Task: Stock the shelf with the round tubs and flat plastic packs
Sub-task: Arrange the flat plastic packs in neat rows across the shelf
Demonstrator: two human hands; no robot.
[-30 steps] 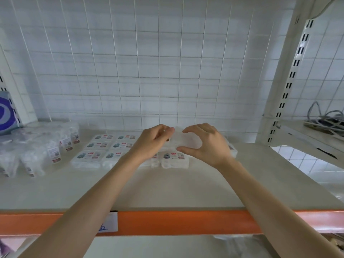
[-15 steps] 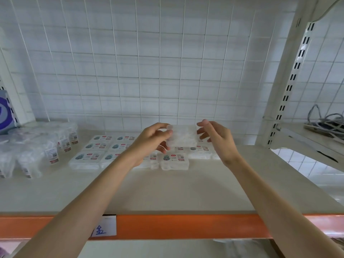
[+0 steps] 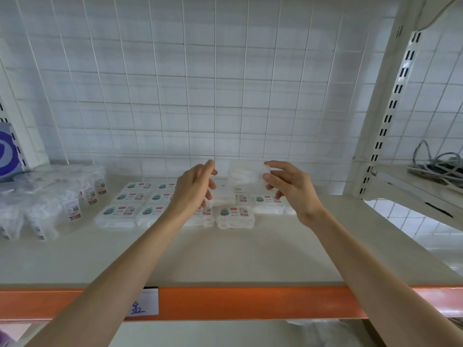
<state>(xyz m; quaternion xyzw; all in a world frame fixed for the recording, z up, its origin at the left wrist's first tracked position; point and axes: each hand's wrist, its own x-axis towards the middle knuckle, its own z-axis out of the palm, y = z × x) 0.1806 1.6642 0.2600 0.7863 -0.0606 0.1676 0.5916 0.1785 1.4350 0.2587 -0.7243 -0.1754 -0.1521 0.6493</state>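
My right hand pinches a flat translucent plastic pack by its right edge and holds it tilted in the air above the shelf. Just left of that pack hovers my left hand, fingers apart, holding nothing. Below both hands, several flat plastic packs with printed labels lie in rows at the back of the cream shelf board. Several round clear tubs with small labels stand grouped at the shelf's left.
A white wire grid backs the shelf. An orange front rail carries a paper tag. A blue and white box stands far left. Right of a slotted upright, a neighbouring shelf holds coiled cables.
The pack was held by both hands low over the rows; it has risen and my left hand has let go, leaving it in my right hand alone.
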